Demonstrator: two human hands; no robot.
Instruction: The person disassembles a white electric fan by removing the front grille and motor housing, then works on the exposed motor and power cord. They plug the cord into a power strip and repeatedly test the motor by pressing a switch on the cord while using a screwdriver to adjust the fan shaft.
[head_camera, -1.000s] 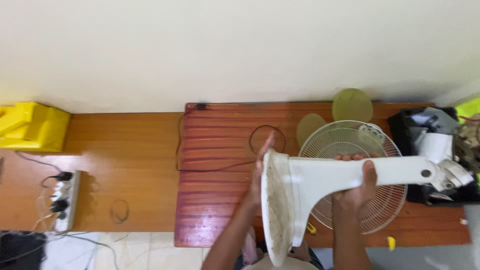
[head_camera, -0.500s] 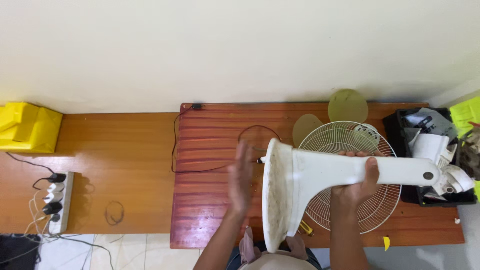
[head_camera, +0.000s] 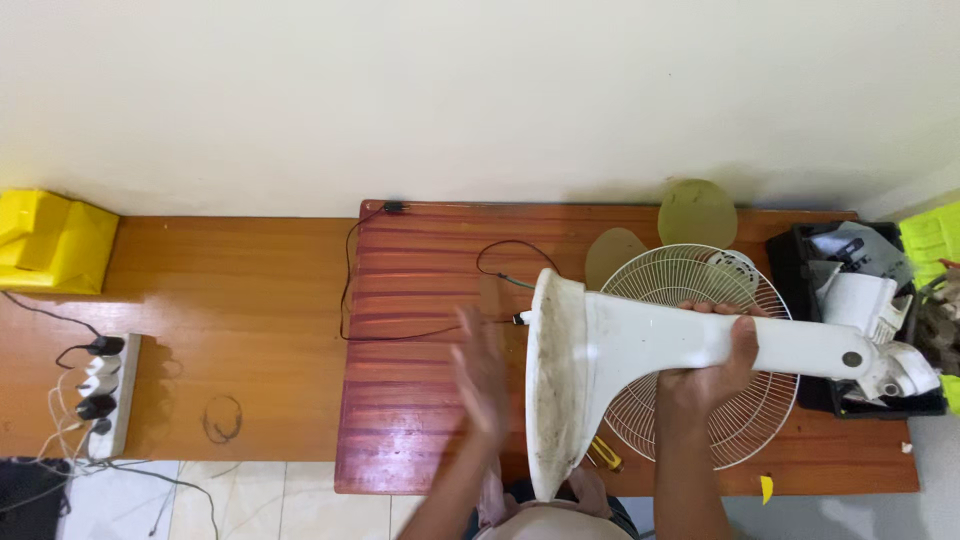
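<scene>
Two wooden tables (head_camera: 230, 330) stand end to end against a pale wall (head_camera: 480, 90), a yellow box (head_camera: 55, 240) and power strip (head_camera: 105, 395) far left, a wire grille (head_camera: 700, 350) on the right. The right hand (head_camera: 715, 375) grips the neck of a white fan stand (head_camera: 660, 350) held sideways above the grille, its grimy round base facing left. The left hand (head_camera: 480, 375) is open and blurred, just left of the base, apart from it.

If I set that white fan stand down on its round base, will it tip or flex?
The white fan stand looks like rigid moulded plastic, so it probably won't flex. Its wide round base should steady it upright, though the long neck may make it top-heavy. The right hand alone grips the neck, suggesting it is fairly light.
</scene>
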